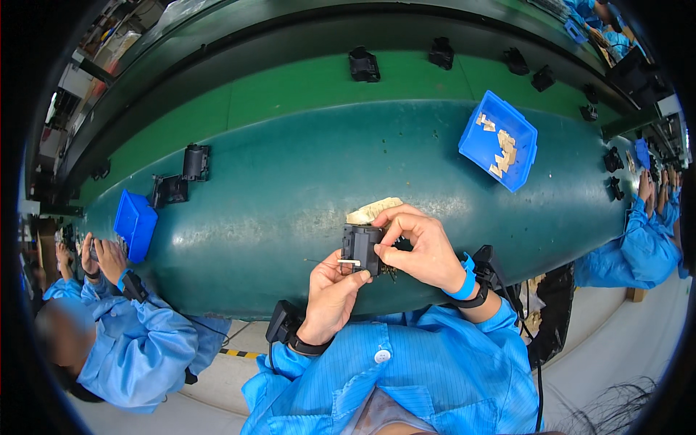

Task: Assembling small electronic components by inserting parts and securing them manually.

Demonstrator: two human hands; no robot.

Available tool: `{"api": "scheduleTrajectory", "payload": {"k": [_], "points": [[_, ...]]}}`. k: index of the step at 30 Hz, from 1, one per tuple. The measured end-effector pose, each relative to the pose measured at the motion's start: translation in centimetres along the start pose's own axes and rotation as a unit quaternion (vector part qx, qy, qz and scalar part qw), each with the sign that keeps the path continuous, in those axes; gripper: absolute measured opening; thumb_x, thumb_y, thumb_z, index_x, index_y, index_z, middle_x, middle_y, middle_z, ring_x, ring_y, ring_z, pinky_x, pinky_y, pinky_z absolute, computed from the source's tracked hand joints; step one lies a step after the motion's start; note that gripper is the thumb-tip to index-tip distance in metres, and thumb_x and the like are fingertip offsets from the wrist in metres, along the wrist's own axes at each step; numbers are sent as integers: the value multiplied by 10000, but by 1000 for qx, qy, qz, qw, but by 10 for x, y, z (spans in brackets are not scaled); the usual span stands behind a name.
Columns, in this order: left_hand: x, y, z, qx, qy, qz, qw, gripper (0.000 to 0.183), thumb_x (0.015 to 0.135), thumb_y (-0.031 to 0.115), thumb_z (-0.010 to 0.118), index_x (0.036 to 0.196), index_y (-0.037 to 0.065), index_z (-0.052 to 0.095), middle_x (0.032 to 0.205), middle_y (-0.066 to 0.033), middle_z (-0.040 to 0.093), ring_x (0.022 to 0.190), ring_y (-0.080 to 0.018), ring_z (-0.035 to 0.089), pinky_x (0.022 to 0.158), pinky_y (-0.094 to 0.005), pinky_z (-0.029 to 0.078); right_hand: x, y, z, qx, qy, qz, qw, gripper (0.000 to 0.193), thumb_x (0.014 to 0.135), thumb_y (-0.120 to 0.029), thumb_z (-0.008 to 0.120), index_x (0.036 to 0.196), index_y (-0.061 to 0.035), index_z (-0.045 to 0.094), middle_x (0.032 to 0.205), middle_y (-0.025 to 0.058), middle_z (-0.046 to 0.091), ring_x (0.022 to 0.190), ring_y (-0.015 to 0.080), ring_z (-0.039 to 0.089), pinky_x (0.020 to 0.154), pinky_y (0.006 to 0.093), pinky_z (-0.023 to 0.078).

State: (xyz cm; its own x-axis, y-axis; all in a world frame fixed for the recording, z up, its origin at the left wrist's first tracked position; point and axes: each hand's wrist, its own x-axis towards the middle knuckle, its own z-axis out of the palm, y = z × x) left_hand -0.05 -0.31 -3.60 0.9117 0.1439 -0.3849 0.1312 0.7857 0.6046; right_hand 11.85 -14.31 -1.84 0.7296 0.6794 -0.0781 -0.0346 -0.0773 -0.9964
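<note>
Black plastic part (361,245), one: ridged, boxy; held in front of the person's chest, over the near side of the green surface (290,177). Pale strip (349,262), small, lying across its lower left. Risk: strip skewing or dropping off, should the part tilt or a thumb brush it.

Left hand (332,293), one: fingers closed on the part's lower left, thumb along the bottom edge. Risk: part twisting loose, since this grip takes only one end.

Right hand (423,245), one: thumb and index drawn close together at the part's right side; anything between them, cannot tell. Risk: a hard press here could turn the part against the left-hand grip.

Pale bundle (373,210), one: just beyond the part. Risk: knuckles of the right hand sit near enough to knock it.

Blue bin (475,145), one: farther off, right, holding loose pale pieces (505,151). Risk: pieces sticking together when picked, if thin and clinging.

Black parts (196,162), two of several: left, well apart, beside a second blue bin (138,225).
</note>
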Motion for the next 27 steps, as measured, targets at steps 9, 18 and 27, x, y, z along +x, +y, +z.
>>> {"api": "scheduleTrajectory", "payload": {"k": [9, 18, 27], "points": [[-2, 2, -2, -13, -11, -12, 1000, 285, 787, -100, 611, 1056, -12, 575, 956, -78, 638, 848, -119, 606, 779, -264, 506, 1, -2, 4, 56, 49, -39, 996, 368, 773, -102, 740, 1063, -12, 533, 1128, 156, 584, 1005, 195, 605, 843, 339, 521], [-5, 4, -1, -22, -32, -42, 998, 333, 794, -95, 604, 1116, -16, 568, 974, -80, 639, 874, -122, 618, 787, -264, 525, -1, -4, 8, -117, 5, -55, 992, 340, 843, -209, 666, 1106, 0, 615, 1011, 154, 657, 799, 236, 664, 691, 321, 521], [-5, 17, -14, -57, -107, -68, 990, 374, 798, -38, 621, 1161, -25, 534, 1005, -91, 633, 842, -135, 619, 707, -255, 522, 0, -13, -3, 1, -70, 68, 995, 438, 869, -153, 664, 1256, 1, 531, 937, 52, 649, 789, 59, 584, 648, 209, 465]]}}
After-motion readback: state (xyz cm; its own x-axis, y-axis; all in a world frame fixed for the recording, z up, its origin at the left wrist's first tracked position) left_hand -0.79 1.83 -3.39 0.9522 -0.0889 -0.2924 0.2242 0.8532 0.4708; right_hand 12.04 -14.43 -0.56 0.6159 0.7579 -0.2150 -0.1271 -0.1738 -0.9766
